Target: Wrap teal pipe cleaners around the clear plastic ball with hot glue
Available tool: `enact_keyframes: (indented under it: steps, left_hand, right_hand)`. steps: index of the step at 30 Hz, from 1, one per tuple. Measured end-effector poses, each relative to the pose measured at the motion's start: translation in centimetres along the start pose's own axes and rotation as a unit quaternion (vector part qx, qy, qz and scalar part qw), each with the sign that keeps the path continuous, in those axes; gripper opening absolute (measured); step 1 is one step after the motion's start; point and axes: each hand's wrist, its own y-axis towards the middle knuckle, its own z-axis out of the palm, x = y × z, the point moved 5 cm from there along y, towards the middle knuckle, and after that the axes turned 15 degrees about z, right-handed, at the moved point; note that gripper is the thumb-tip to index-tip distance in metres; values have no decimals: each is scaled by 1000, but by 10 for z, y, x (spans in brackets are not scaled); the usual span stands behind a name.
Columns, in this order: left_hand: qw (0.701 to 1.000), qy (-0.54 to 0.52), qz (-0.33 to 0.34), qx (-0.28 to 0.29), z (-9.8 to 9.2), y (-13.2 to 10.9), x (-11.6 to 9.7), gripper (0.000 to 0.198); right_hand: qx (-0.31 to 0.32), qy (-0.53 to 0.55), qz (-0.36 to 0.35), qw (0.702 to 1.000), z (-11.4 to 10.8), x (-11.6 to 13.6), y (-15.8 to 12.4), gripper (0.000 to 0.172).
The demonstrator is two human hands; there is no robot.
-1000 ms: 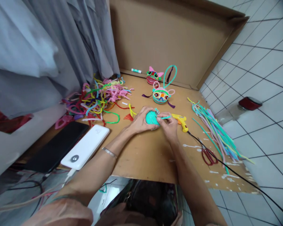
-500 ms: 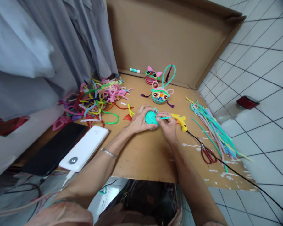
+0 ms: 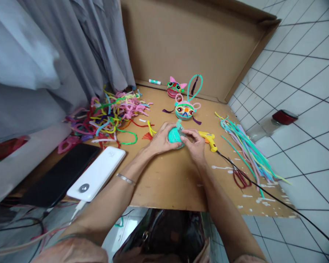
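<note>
My left hand [image 3: 163,139] is closed around a turquoise ball [image 3: 174,135] wound with fuzzy pipe cleaner, its thumb below and fingers over the top. At the ball's right side, my right hand [image 3: 195,144] has thumb and fingers pinched together on the turquoise pipe cleaner, mostly hidden by the fingers. A paler turquoise piece [image 3: 179,124] sticks up above the ball. Just beyond stands a finished animal-face ball [image 3: 185,110] with pink ring ears and purple tassels. Right of my right hand lies a yellow glue gun [image 3: 210,140].
Tangled pipe cleaners [image 3: 109,113] lie at left, straight ones [image 3: 246,149] at right. Red-handled scissors [image 3: 241,178] rest beneath the glue gun's black cord [image 3: 274,199]. A white power bank [image 3: 97,173] and black phone [image 3: 61,173] lie at left. Cardboard [image 3: 192,47] stands behind.
The turquoise strand that stretched across my right fingers no longer shows there, and a turquoise piece now rises higher above the ball. Both hands stay at the ball; the view shifts slightly.
</note>
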Motion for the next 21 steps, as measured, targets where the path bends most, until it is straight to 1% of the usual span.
enact_keyframes:
  steps: [2, 5, 11, 13, 16, 21]
  left_hand:
    - [1000, -1, -10, -1, 0, 0, 1, 64]
    - [1000, -2, -26, -5, 1, -1, 4, 70]
    - [999, -6, -34, -6, 4, -2, 7, 86]
    - [999, -2, -31, -12, 5, -2, 7, 84]
    - [999, 11, -28, -29, 5, -2, 7, 76]
    - [997, 42, -28, -59, 6, -3, 5, 72]
  right_hand:
    - [-4, 21, 4, 1000, -1, -4, 1, 18]
    - [-26, 54, 17, 998, -6, -11, 3, 20]
    - [-102, 52, 60, 992, -20, -30, 10, 23]
    - [-112, 48, 68, 990, -23, -34, 12, 22]
    - [-116, 37, 65, 990, -23, -36, 12, 21]
    - [-103, -15, 58, 993, -14, -37, 9, 16]
